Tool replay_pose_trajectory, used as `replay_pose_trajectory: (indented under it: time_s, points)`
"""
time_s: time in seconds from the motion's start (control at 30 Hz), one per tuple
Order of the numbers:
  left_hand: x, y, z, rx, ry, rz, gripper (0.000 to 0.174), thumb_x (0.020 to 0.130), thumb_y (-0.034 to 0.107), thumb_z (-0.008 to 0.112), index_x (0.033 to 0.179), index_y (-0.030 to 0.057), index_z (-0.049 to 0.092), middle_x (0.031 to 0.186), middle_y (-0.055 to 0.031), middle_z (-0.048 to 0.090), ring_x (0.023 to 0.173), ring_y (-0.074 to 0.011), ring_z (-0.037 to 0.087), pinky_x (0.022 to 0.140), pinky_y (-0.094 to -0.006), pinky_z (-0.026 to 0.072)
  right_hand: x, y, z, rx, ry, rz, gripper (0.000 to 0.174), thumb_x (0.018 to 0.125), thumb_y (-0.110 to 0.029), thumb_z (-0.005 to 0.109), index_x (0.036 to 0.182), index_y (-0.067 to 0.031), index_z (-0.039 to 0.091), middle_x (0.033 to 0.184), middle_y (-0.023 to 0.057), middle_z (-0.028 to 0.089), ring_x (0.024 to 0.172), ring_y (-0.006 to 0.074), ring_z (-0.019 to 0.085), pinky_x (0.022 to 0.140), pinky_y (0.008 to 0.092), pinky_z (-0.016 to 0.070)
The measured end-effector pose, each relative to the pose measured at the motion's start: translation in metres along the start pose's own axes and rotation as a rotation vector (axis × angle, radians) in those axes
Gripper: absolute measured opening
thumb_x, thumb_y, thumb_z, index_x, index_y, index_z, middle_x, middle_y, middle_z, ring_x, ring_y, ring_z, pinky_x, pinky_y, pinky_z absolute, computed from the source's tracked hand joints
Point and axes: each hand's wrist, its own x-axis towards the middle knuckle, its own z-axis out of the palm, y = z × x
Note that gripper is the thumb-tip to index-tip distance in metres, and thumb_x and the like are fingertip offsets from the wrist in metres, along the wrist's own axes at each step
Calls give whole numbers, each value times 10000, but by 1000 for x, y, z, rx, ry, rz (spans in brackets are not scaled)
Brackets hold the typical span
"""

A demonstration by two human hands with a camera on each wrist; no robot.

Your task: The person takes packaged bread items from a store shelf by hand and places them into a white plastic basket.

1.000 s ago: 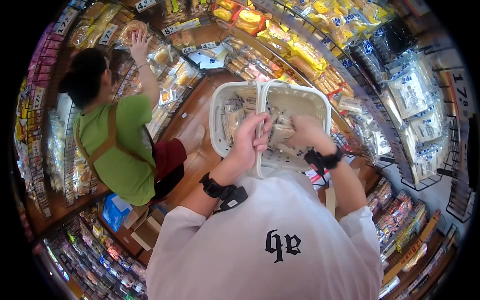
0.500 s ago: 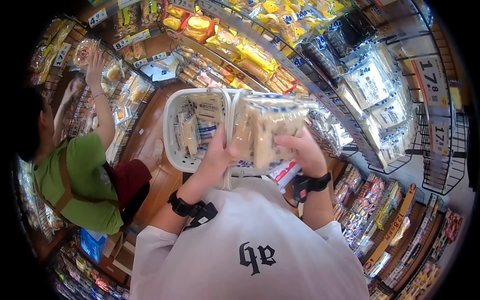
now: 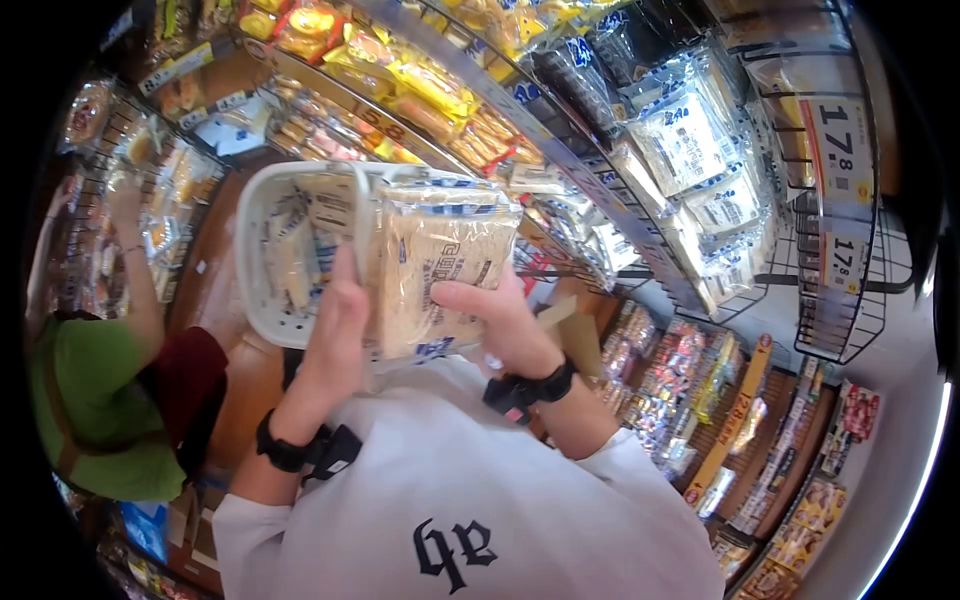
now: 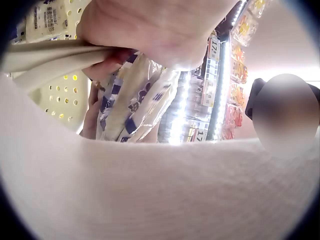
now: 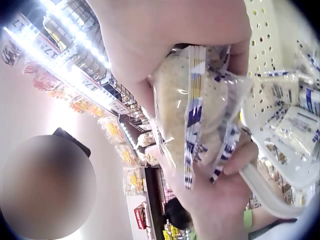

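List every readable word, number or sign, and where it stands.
"17.8": right-hand price sign
"17.8": lower tag
"12.8": orange strip
"5.8", perhaps with a digit before it: shelf strip
"17": price tag, left wrist view
Upside-down "a", then "h" or "b": shirt
Too blurred to read surely: bread pack, top-left tags, other small print.

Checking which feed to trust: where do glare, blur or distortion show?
Head: fisheye bows the black wire shelving, but large print on the square, beige, plastic-wrapped packs shows. Left wrist: long white strip lights blow out; white shirt fabric looks soft. Right wrist: strip lights flare; glossy wrapping glints.
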Motion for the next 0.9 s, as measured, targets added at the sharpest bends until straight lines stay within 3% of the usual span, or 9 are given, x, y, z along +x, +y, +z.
replay_pose_trajectory:
  time_s: [0.13,0.23,0.3,0.43,0.47,0.6,0.67,0.8,0.9]
  points:
    - [-3,-19,-6,100,19,71,835,956,660,235,1345,-74,324,1222,-184,561,1127,-244,551,962,-346,413,-7,13,9,-12,-31,-41,617,700,-18,832,1241,-6,535,1148,58,639,1026,142,615,888,302,515]
    - [-5,-14,-7,71,61,63,884,943,690,232,1352,-90,310,1250,-193,542,1139,-242,538,972,-342,400,-7,23,6,-134,-100,-59,682,671,-15,850,1266,-7,514,1186,62,620,1064,140,595,906,313,509]
    - [-3,-15,-11,58,8,85,907,928,713,246,1355,-85,311,1255,-191,537,1144,-239,531,977,-338,397,-3,23,0,-196,-121,-41,730,653,-14,859,1287,-10,497,1210,66,608,1079,144,588,914,317,507]
    - [1,-5,-14,60,-18,-37,1149,706,848,536,1369,-62,308,1253,-179,536,1159,-210,514,994,-329,389,-3,9,-7,-87,-47,92,767,621,18,847,1301,-16,494,1211,74,614,1101,164,590,957,337,481]
    - [3,4,-15,11,15,-113,1224,581,765,734,1385,-52,305,1282,-153,519,1190,-193,486,1017,-321,372,-3,3,-7,-107,-59,103,766,615,24,843,1299,-15,500,1206,76,620,1102,169,594,967,342,475]
    - [2,-14,-17,-326,-22,-78,1207,557,538,880,1441,-17,273,1365,-86,458,1263,-176,434,1063,-325,342,3,-1,-22,-42,-157,174,682,675,-33,812,1292,-8,522,1207,87,632,1106,188,604,968,344,475]
    - [2,-17,-19,-383,-57,-108,1163,597,513,871,1446,-6,269,1370,-86,456,1259,-169,440,1057,-329,353,2,6,-31,44,-133,323,624,741,-116,774,1301,0,525,1222,87,631,1090,195,617,956,334,481]
    - [-1,-22,-33,-588,-68,-210,985,728,384,847,1445,15,280,1345,-78,477,1234,-150,460,1027,-329,388,9,13,-31,217,-247,325,586,767,-127,759,1291,11,535,1199,91,648,1060,192,635,929,323,499]
    - [6,-10,-33,-412,-60,-217,730,838,218,744,1404,22,327,1288,-72,515,1181,-139,503,976,-305,428,20,10,-30,111,-250,350,524,793,-108,737,1269,14,554,1166,100,666,1047,186,643,913,317,509]
